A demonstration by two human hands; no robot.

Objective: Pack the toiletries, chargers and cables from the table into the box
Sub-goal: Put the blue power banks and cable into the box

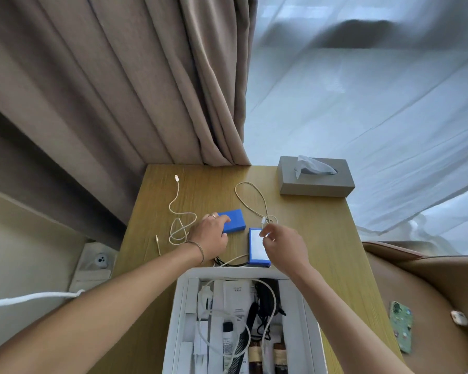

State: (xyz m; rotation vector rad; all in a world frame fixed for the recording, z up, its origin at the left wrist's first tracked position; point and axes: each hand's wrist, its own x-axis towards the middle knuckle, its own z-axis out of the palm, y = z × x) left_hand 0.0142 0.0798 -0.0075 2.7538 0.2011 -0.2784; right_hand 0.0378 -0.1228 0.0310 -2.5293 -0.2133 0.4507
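A white box [177, 314] stands at the near edge of the wooden table [322, 238], holding cables, tubes, small bottles and a white charger. Two blue power banks lie beyond it. My left hand [210, 236] grips the left power bank [234, 223]. My right hand [283, 245] pinches the plug end of a beige cable [250, 188] just above the second power bank [256, 248], which has a white face. That cable loops away toward the back of the table. Another beige cable [176, 209] with a white plug lies coiled to the left.
A grey tissue box [315, 182] sits at the table's back right corner. A short gold cable end [158, 244] lies near the left edge. A phone in a green case [401, 326] rests on a brown chair at right. Curtains hang behind the table.
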